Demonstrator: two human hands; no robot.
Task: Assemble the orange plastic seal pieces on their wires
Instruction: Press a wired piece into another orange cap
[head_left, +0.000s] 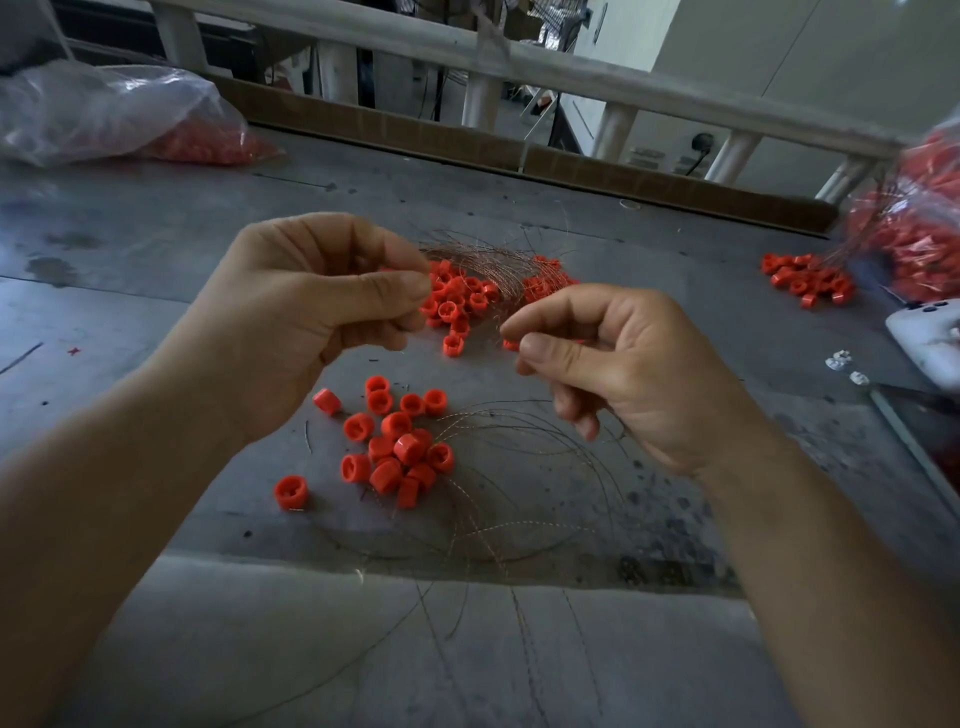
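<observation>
**Both hands raised in a pinch above the seal pieces**

The landmark is the near heap of short, round orange plastic seal pieces (395, 447), lying on the worn grey table (156, 234). Thin, curved metal wires (519, 467) lie loose on the table just right of this heap and spread toward the viewer from it.

The left hand (311, 312) is held up above and left of the heap. Its fingers are curled in and its thumb presses against the forefinger. What it grips, if anything, is too fine to make out. The right hand (613, 374) is held up above and right of the heap, with thumb tip against forefinger tip and the other fingers loosely curled. A scrap of orange shows at its fingertips, but I cannot tell whether it is held or lies on the table behind.

Beyond the heap, past the two hands, lies a second heap of orange seal pieces (457, 296) under a bundle of coppery wires (483, 257). Far right of the heap is a small cluster of orange pieces (805, 280) beside a clear plastic bag of orange parts (914, 228). Far left and beyond the heap sits another clear plastic bag (104, 114) holding orange parts. A white object (924, 343) lies at the right edge, with small white bits (839, 359) on its heap-ward side
</observation>
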